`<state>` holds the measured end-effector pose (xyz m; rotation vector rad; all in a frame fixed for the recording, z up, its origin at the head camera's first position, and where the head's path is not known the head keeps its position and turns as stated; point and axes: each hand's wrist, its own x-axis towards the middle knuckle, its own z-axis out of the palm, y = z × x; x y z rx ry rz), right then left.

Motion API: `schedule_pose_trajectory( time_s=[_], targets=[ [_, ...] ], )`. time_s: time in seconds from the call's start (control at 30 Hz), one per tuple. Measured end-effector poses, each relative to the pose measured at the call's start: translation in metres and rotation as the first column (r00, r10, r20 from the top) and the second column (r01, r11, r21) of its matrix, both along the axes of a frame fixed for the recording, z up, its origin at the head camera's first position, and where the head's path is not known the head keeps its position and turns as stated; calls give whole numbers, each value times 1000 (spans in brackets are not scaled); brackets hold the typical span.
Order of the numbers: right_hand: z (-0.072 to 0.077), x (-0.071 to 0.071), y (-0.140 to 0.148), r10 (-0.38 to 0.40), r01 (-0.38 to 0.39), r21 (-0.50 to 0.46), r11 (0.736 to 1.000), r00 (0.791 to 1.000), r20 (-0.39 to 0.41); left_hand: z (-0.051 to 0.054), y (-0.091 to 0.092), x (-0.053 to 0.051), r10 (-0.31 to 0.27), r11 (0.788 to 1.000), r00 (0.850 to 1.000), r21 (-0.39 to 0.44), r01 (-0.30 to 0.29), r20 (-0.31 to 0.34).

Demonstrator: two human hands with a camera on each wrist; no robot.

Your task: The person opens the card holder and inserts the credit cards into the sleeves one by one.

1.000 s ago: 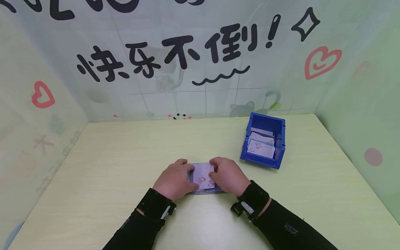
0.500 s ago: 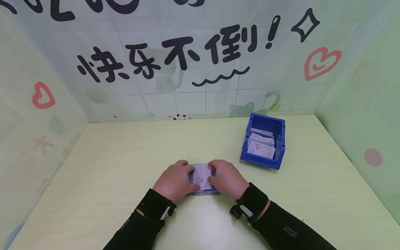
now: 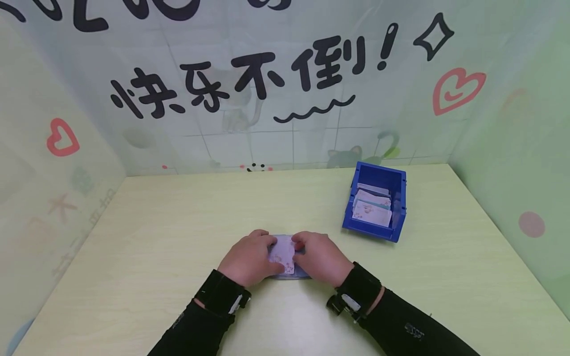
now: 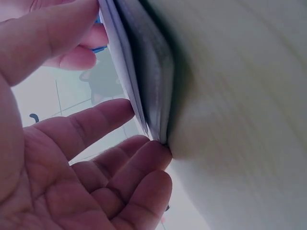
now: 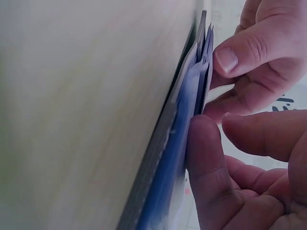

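A pale pinkish card (image 3: 283,253) with a small printed picture lies on a flat bluish card holder (image 3: 302,273) on the table. My left hand (image 3: 250,259) grips the holder's left side, thumb at the near corner of the card and forefinger at the far one. In the left wrist view, several fingers touch the edge of the layered holder (image 4: 156,81). Thumb and forefinger of my right hand (image 3: 320,257) are at the card's right edge. The right wrist view shows blue sheets (image 5: 175,148) in the holder. Whether the card sits inside a pocket I cannot tell.
A blue bin (image 3: 401,217) stands at the back right, beyond my right hand, with several similar cards (image 3: 371,211) leaning inside. The light wooden table (image 3: 178,212) is bounded by a printed cloth (image 3: 222,143) at the back and both sides.
The card has slid left across the holder toward my left hand, and my right hand has moved left with it. My left hand has stayed almost in place.
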<state>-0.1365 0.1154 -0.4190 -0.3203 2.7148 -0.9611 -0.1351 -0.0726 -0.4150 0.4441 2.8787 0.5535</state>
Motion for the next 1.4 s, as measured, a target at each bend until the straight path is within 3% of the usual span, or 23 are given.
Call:
schedule_pose_trajectory(
  time_s=[0.53, 0.7, 0.8, 0.9, 1.0, 1.13, 1.4],
  targets=[
    [7, 1, 4, 112, -111, -46, 993, 993, 20, 0, -1, 0, 13, 1000, 1000, 23, -13, 10],
    [27, -6, 22, 17, -23, -90, 996, 998, -64, 1, 1, 0, 37, 999, 999, 21, -38, 29],
    [40, -16, 45, -86, 72, -79, 994, 980, -177, 1, 2, 0, 46, 999, 999, 12, -47, 26],
    [47, -28, 74, -176, 178, -15, 984, 952, -250, 1, 3, 1, 60, 998, 998, 10, -60, 8],
    [46, -39, 101, -214, 242, 91, 966, 946, -245, 1, 3, 1, 83, 996, 996, 23, -82, -23],
    [37, -52, 122, -201, 245, 226, 943, 959, -201, 2, 4, 1, 108, 993, 993, 50, -106, -50],
    [20, -70, 129, -126, 214, 390, 896, 963, -238, 6, 5, 0, 133, 987, 990, 92, -129, -41]
  ],
)
